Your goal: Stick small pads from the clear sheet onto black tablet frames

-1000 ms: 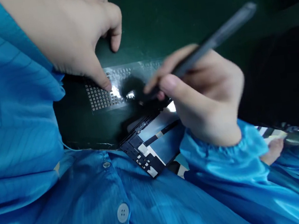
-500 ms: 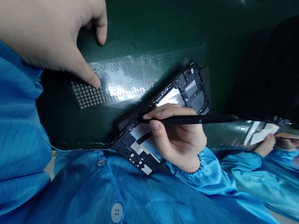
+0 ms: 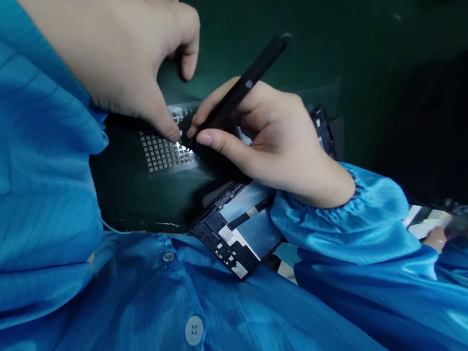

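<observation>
My left hand (image 3: 130,56) reaches in from the upper left, its thumb pressing on a clear sheet of small grey square pads (image 3: 163,153). Thumb and fingers are apart, and some fingertips are hidden. In a pinch grip my right hand (image 3: 294,138) holds black tweezers (image 3: 249,83), slanted with the tip down at the pads beside my left thumb. Whether a pad sits in the tip is too small to tell. Below the right hand lies an opened black device frame (image 3: 236,236), like a phone or tablet housing, partly covered by that hand and sleeve.
Everything lies on a dark green work surface (image 3: 146,202), whose front edge runs close to my blue coat (image 3: 147,304). At the lower right, another person's hand (image 3: 437,239) is near white pieces (image 3: 430,223).
My right hand has moved up and left from the device frame to the pad sheet, and the tweezers have swung to a steeper slant. The left thumb stays on the sheet.
</observation>
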{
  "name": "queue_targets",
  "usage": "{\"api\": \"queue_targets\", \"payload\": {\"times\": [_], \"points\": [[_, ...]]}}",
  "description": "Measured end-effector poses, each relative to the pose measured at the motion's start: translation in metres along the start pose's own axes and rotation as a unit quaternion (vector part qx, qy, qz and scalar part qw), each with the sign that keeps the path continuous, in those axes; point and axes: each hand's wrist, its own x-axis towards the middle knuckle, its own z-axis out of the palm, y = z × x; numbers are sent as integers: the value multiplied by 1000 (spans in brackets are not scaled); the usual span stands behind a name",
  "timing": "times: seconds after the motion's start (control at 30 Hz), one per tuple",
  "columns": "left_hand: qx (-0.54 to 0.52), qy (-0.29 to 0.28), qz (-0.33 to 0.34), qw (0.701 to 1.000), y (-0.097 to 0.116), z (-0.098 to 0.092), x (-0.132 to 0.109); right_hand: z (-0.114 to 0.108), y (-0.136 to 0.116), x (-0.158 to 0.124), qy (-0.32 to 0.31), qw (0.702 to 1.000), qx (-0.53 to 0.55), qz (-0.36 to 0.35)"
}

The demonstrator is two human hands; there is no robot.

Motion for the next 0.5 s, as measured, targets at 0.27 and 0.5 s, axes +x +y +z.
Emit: {"api": "queue_targets", "payload": {"times": [0.27,0.5], "points": [[-5,48,61,997,-19,15,5,0,-1,0,-6,1000,3,18],[-39,77,18,996,-15,11,-3,-14,3,-31,252,949,186,11]]}}
